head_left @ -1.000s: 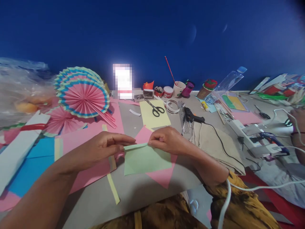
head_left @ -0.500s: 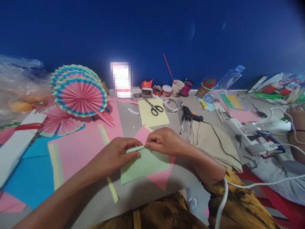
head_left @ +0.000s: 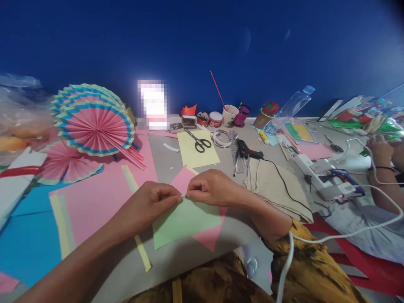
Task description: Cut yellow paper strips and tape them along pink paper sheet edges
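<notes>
A light green paper sheet (head_left: pixel 186 221) lies over a pink sheet (head_left: pixel 210 237) near the table's front edge. Both hands pinch the green sheet's top edge, fingertips almost touching. My left hand (head_left: pixel 158 202) grips it between thumb and fingers from the left. From the right, my right hand (head_left: pixel 210 187) holds the same edge with its thumb and curled fingers. A narrow yellow strip (head_left: pixel 143 254) sticks out below my left forearm. Black scissors (head_left: pixel 200 143) rest on a pale yellow sheet (head_left: pixel 191 160) beyond the hands.
Pink and blue pleated paper fans (head_left: pixel 97 128) stand at the left. A black glue gun (head_left: pixel 248 150) lies beside a folded cloth (head_left: pixel 274 185), right of a ruler. Further right are a power strip (head_left: pixel 315 172), white cables and another person's hands (head_left: pixel 380 151).
My left fingertips have closed in toward the right hand along the green sheet's edge, covering its narrow fold. The view has shifted slightly, so the scene sits further left.
</notes>
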Action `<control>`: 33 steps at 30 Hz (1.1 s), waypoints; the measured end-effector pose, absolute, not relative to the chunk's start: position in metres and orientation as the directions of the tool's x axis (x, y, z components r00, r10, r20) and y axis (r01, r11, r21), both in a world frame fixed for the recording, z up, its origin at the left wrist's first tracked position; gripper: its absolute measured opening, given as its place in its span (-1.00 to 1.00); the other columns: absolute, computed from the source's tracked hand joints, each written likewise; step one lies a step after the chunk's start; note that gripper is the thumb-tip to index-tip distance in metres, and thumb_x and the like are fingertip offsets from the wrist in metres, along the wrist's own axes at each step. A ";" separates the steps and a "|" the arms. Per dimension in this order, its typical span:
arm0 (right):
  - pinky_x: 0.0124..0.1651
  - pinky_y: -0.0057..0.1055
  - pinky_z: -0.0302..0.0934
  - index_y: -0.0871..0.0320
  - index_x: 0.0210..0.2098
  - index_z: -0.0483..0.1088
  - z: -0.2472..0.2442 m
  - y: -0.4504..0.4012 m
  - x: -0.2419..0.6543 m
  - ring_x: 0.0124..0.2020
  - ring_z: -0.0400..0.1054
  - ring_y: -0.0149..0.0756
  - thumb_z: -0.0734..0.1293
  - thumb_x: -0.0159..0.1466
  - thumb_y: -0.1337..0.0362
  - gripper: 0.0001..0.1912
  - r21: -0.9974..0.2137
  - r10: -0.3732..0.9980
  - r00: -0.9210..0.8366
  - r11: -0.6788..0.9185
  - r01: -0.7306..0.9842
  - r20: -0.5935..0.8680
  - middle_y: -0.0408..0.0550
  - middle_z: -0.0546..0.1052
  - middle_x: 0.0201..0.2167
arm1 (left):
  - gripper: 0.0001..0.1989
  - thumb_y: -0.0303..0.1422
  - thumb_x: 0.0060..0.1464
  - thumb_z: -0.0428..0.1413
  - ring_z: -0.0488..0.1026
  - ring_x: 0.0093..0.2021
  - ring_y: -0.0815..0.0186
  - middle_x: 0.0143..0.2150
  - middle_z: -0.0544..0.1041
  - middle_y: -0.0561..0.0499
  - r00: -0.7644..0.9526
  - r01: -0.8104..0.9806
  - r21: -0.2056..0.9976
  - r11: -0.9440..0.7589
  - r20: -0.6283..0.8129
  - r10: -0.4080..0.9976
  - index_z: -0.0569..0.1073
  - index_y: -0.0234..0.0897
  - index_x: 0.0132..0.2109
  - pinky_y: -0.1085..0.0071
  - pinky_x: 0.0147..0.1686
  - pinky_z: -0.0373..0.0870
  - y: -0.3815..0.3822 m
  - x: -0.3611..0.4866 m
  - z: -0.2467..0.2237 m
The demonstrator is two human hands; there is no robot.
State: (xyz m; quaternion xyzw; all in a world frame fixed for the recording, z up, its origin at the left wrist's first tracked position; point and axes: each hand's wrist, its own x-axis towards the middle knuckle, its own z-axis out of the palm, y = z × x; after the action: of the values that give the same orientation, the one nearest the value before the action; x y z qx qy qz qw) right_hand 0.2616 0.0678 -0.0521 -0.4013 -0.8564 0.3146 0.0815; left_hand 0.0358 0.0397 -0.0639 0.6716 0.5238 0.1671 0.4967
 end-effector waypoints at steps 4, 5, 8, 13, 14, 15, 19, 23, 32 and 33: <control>-0.34 -0.41 -0.08 0.14 -0.34 0.60 -0.053 0.068 0.260 -0.38 0.31 -0.39 0.39 0.37 0.28 -0.82 -0.595 0.714 -0.691 0.509 0.622 -0.111 -0.15 0.61 -0.39 | -0.72 -0.10 0.05 0.27 0.38 -0.41 0.30 -0.44 0.62 0.03 0.420 0.505 0.858 0.095 -0.341 0.841 0.71 -0.22 -0.34 0.46 -0.45 0.23 0.042 0.035 -0.068; -0.33 -0.41 -0.07 0.14 -0.34 0.60 -0.053 0.069 0.261 -0.38 0.31 -0.39 0.39 0.36 0.29 -0.83 -0.599 0.718 -0.687 0.502 0.624 -0.113 -0.16 0.61 -0.40 | -0.72 -0.10 0.04 0.28 0.39 -0.41 0.29 -0.44 0.62 0.03 0.415 0.500 0.859 0.112 -0.350 0.840 0.71 -0.22 -0.35 0.46 -0.45 0.24 0.043 0.035 -0.069; -0.33 -0.44 0.00 0.16 -0.36 0.59 -0.051 0.077 0.269 -0.40 0.32 -0.40 0.38 0.34 0.30 -0.83 -0.680 0.737 -0.659 0.407 0.611 -0.151 -0.18 0.59 -0.44 | -0.71 -0.08 -0.01 0.32 0.43 -0.40 0.27 -0.41 0.64 0.01 0.368 0.478 0.860 0.178 -0.380 0.849 0.72 -0.21 -0.35 0.45 -0.43 0.29 0.045 0.031 -0.070; -0.22 -0.46 0.21 0.21 -0.34 0.57 -0.046 0.091 0.284 -0.30 0.47 -0.34 0.25 0.45 0.15 -0.63 -0.884 0.732 -0.641 0.117 0.453 -0.232 -0.07 0.65 -0.33 | -0.67 -0.02 -0.05 0.35 0.46 -0.39 0.25 -0.41 0.65 0.00 0.326 0.453 0.861 0.232 -0.402 0.856 0.72 -0.20 -0.36 0.43 -0.41 0.35 0.047 0.026 -0.071; -0.20 -0.45 0.23 0.21 -0.32 0.57 -0.047 0.092 0.285 -0.29 0.47 -0.33 0.25 0.46 0.12 -0.61 -0.890 0.731 -0.644 0.114 0.441 -0.225 -0.05 0.66 -0.31 | -0.67 -0.02 -0.04 0.35 0.46 -0.40 0.25 -0.42 0.65 0.00 0.327 0.457 0.860 0.227 -0.400 0.856 0.71 -0.20 -0.36 0.43 -0.42 0.35 0.047 0.026 -0.071; -0.21 -0.45 0.22 0.21 -0.32 0.58 -0.048 0.092 0.284 -0.28 0.46 -0.33 0.26 0.46 0.08 -0.60 -0.885 0.729 -0.651 0.140 0.445 -0.212 -0.06 0.66 -0.31 | -0.67 -0.01 -0.04 0.34 0.46 -0.41 0.26 -0.42 0.64 0.00 0.327 0.464 0.858 0.219 -0.396 0.858 0.71 -0.20 -0.36 0.44 -0.43 0.34 0.047 0.026 -0.072; -0.27 -0.46 0.13 0.15 -0.32 0.61 -0.057 0.089 0.277 -0.32 0.40 -0.36 0.37 0.38 0.08 -0.70 -0.810 0.684 -0.708 0.307 0.500 -0.178 -0.16 0.61 -0.38 | -0.64 0.01 -0.02 0.32 0.42 -0.45 0.27 -0.46 0.61 0.01 0.324 0.499 0.847 0.182 -0.377 0.868 0.71 -0.22 -0.35 0.44 -0.48 0.31 0.046 0.027 -0.076; -0.27 -0.48 0.11 0.15 -0.35 0.61 -0.062 0.088 0.273 -0.33 0.41 -0.38 0.39 0.35 0.21 -0.80 -0.793 0.676 -0.718 0.343 0.503 -0.163 -0.18 0.61 -0.39 | -0.64 0.00 -0.03 0.32 0.37 -0.47 0.30 -0.49 0.56 0.03 0.363 0.497 0.848 0.181 -0.393 0.845 0.70 -0.21 -0.37 0.47 -0.51 0.25 0.047 0.028 -0.074; -0.35 -0.48 0.01 0.16 -0.41 0.57 -0.059 0.082 0.269 -0.44 0.28 -0.44 0.38 0.32 0.27 -0.81 -0.751 0.685 -0.711 0.383 0.537 -0.158 -0.23 0.52 -0.49 | -0.65 -0.02 0.04 0.25 0.34 -0.47 0.29 -0.49 0.56 0.01 0.419 0.544 0.838 0.053 -0.325 0.848 0.68 -0.21 -0.43 0.44 -0.50 0.23 0.049 0.037 -0.064; -0.34 -0.47 0.01 0.16 -0.41 0.56 -0.059 0.084 0.271 -0.43 0.29 -0.43 0.38 0.32 0.27 -0.81 -0.743 0.690 -0.706 0.385 0.547 -0.162 -0.23 0.52 -0.49 | -0.64 -0.01 0.04 0.25 0.35 -0.48 0.28 -0.48 0.57 0.01 0.407 0.546 0.835 0.068 -0.335 0.850 0.68 -0.21 -0.42 0.43 -0.51 0.24 0.048 0.036 -0.064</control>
State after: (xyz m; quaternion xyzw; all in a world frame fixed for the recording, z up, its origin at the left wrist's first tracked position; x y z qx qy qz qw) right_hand 0.2711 0.0840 -0.0585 -0.3737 -0.8275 0.4098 0.0870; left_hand 0.0359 0.0485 -0.0642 0.6662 0.5236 0.1491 0.5097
